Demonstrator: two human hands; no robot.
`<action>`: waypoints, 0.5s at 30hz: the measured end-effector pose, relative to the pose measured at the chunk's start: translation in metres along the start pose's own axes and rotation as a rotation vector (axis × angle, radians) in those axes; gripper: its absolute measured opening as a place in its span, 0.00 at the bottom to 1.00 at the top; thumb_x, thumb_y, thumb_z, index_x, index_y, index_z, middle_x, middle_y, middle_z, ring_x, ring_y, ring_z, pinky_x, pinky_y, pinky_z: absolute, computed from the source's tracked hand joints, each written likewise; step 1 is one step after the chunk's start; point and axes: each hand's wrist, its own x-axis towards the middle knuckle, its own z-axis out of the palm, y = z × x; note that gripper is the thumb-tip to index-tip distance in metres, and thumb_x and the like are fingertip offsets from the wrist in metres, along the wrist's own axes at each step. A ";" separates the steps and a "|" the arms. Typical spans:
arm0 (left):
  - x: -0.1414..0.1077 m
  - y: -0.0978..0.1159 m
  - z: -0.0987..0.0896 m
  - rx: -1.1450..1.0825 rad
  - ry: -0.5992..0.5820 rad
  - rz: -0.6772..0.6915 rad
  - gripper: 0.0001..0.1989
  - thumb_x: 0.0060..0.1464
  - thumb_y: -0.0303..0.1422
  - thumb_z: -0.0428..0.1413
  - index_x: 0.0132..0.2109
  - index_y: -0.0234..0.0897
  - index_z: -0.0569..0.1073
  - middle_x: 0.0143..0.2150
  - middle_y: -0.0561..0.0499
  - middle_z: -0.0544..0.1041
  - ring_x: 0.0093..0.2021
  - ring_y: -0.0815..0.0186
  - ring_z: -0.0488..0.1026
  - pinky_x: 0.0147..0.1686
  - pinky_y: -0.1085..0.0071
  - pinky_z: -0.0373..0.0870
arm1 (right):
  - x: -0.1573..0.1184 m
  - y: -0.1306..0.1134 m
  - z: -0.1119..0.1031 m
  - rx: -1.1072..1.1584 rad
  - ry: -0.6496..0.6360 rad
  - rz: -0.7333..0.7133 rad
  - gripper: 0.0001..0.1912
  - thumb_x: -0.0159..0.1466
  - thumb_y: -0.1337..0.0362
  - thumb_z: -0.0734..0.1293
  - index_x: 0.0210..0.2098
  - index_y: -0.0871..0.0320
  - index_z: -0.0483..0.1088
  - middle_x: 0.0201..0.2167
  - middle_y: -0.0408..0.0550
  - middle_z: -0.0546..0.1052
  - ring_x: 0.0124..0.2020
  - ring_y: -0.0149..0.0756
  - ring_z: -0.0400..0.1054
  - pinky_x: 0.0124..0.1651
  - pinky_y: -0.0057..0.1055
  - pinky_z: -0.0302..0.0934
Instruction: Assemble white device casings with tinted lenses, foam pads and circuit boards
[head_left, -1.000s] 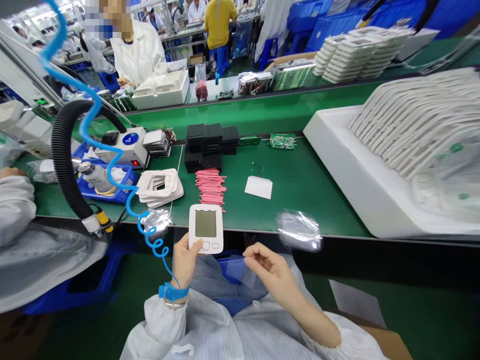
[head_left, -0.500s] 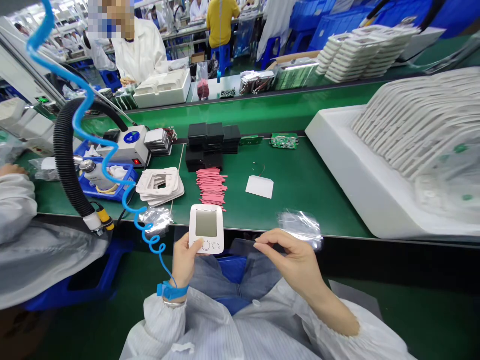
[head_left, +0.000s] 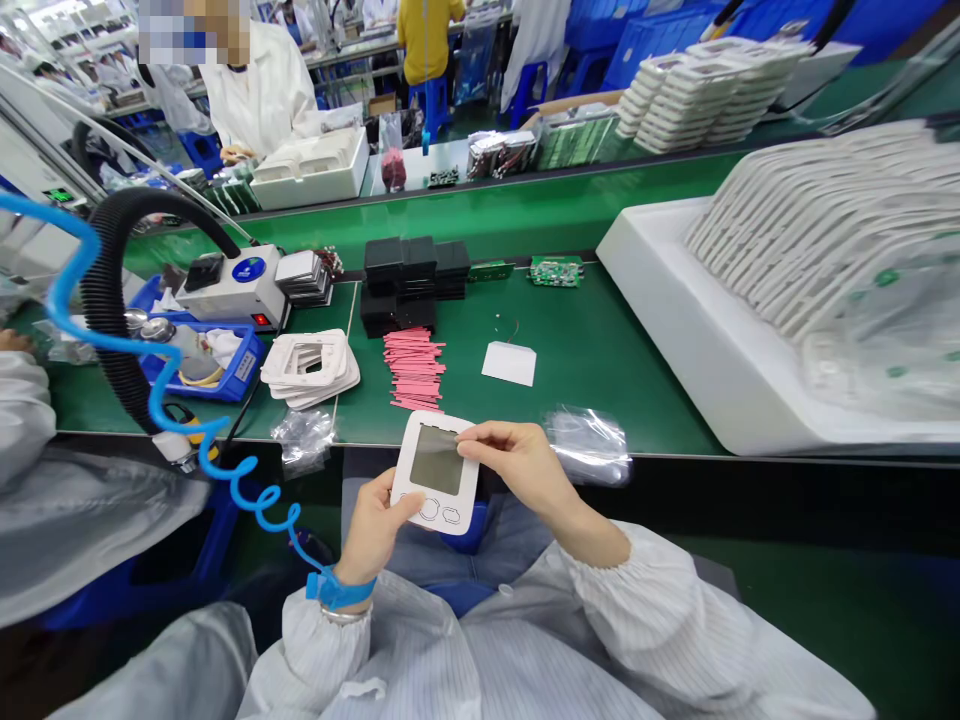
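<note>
My left hand grips a white device housing with a grey screen by its lower left, thumb on the front near the outlined buttons. The housing is tilted, just off the table's front edge. At the screen's upper right corner, my right hand pinches thumb and forefinger together on a thin clear film, which shows as a pale streak over the glass. A blue wrist strap with a coiled cord sits on my left wrist. Beyond the housing lie pink strips in a pile.
White frames, black blocks, a white card and a green circuit board lie on the green table. Clear plastic bags hang at its edge. A large foam tray stands right; a co-worker's sleeve is left.
My right hand has moved left, from apart to the screen's corner, and now pinches film there. The housing has shifted slightly right and tilted. The view has turned slightly.
</note>
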 end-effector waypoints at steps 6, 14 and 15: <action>0.000 -0.002 0.000 -0.002 -0.013 -0.008 0.14 0.43 0.31 0.63 0.40 0.33 0.76 0.31 0.50 0.78 0.28 0.65 0.73 0.26 0.71 0.70 | 0.000 -0.002 -0.002 0.013 0.002 0.035 0.05 0.43 0.64 0.72 0.20 0.58 0.75 0.21 0.43 0.77 0.24 0.32 0.68 0.32 0.32 0.63; 0.001 -0.001 0.000 0.008 -0.029 -0.007 0.14 0.44 0.31 0.62 0.40 0.32 0.75 0.31 0.49 0.79 0.28 0.66 0.73 0.26 0.72 0.70 | 0.000 -0.001 -0.003 -0.016 0.008 0.006 0.06 0.44 0.63 0.72 0.21 0.59 0.75 0.22 0.44 0.77 0.25 0.33 0.68 0.32 0.31 0.63; 0.000 0.000 0.000 0.009 -0.028 -0.007 0.14 0.44 0.31 0.62 0.40 0.32 0.75 0.31 0.49 0.79 0.28 0.66 0.73 0.26 0.72 0.70 | 0.000 0.000 -0.004 -0.024 0.007 -0.004 0.06 0.45 0.63 0.71 0.22 0.59 0.75 0.22 0.44 0.77 0.25 0.33 0.68 0.32 0.31 0.63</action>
